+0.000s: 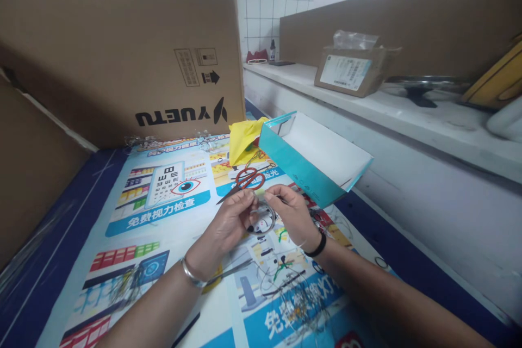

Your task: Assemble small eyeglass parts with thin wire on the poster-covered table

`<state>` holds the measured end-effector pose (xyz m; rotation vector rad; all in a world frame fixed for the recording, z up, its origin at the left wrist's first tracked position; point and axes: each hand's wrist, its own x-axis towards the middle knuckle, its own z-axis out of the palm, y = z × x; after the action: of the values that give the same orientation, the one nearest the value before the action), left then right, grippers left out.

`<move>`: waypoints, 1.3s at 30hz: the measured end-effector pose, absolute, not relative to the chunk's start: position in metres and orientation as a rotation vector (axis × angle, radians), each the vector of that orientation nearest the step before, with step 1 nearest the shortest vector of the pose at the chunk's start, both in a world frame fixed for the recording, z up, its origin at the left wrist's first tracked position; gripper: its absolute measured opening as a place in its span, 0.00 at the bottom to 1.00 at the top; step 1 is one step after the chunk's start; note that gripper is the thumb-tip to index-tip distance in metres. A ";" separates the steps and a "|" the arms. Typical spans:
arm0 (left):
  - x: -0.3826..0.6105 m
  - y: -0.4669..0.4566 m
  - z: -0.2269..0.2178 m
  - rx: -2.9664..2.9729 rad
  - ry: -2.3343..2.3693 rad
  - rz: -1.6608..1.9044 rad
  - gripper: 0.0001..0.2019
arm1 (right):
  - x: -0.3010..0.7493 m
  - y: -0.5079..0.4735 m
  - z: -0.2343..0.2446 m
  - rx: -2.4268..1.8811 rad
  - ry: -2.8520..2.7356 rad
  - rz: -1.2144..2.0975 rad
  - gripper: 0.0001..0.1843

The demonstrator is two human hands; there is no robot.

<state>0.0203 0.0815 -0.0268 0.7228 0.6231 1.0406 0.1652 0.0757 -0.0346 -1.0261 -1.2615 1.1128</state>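
Observation:
Near the middle of the table, my left hand (pixel 234 220) and my right hand (pixel 294 216) are close together, both with pinched fingers. Between them is a loop of thin grey wire (pixel 267 230), its upper part at the fingertips. A small yellowish-green bit (pixel 260 193) shows between the fingers, too small to make out. Just beyond my left hand lie red-handled scissors (pixel 250 178). Under my left wrist is a yellow-handled tool (pixel 212 281) with a metal blade, partly hidden. Tangled thin wires (pixel 302 307) lie below my right hand.
A tilted teal box with a white inside (pixel 302 171) stands beyond my right hand, beside a yellow bag (pixel 242 140). More wire strands (pixel 129 283) lie at left. Large cardboard (pixel 122 65) walls the back. A ledge (pixel 285 80) at right carries a small carton (pixel 353 69).

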 end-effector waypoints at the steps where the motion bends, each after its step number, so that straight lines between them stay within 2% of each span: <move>1: 0.020 0.082 -0.027 0.725 0.626 1.041 0.10 | 0.165 0.075 -0.034 -1.026 -1.259 1.113 0.12; 16: 0.021 0.082 -0.026 0.811 0.735 1.093 0.12 | 0.167 0.076 -0.036 -1.074 -1.300 1.049 0.12; 26: 0.021 0.082 -0.035 1.030 0.938 1.241 0.08 | 0.164 0.073 -0.035 -1.147 -1.248 1.050 0.12; 39: 0.026 0.081 -0.034 0.813 0.749 1.185 0.10 | 0.163 0.074 -0.035 -1.140 -1.240 1.050 0.12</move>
<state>0.0256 0.0813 -0.0340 0.8132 0.7488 1.1855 0.1632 0.0741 -0.0351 -1.1397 -1.2405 1.0496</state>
